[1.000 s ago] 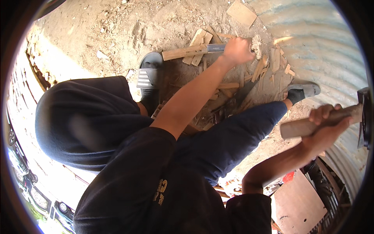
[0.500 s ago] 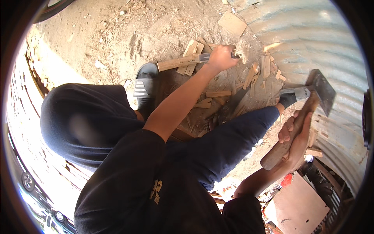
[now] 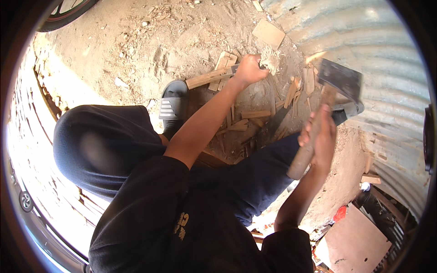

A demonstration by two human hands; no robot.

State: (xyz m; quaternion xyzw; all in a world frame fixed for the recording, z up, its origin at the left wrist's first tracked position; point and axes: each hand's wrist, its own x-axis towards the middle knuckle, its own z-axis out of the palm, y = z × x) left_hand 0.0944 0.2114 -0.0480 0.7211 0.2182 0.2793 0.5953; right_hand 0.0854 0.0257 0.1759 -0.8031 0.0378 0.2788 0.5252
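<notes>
My left hand is closed around a chisel whose dark flat metal shows on one side of the fist. On the other side its butt end sticks out, pale and badly frayed. The metal meets a narrow strip of wood, though the exact contact is hidden. My right hand grips the wooden handle of a hatchet with a broad, dark, squarish head. The head is slightly blurred and hangs in the air to the right of the frayed end, apart from it.
Several wood offcuts and chips litter the dirt around my sandalled feet. A corrugated metal wall rises close on the right. A board leans at lower right. A wheel stands at upper left.
My right hand has swung the hatchet leftward and up in the picture, closer to the frayed end. My left hand has shifted slightly left, still gripping the chisel.
</notes>
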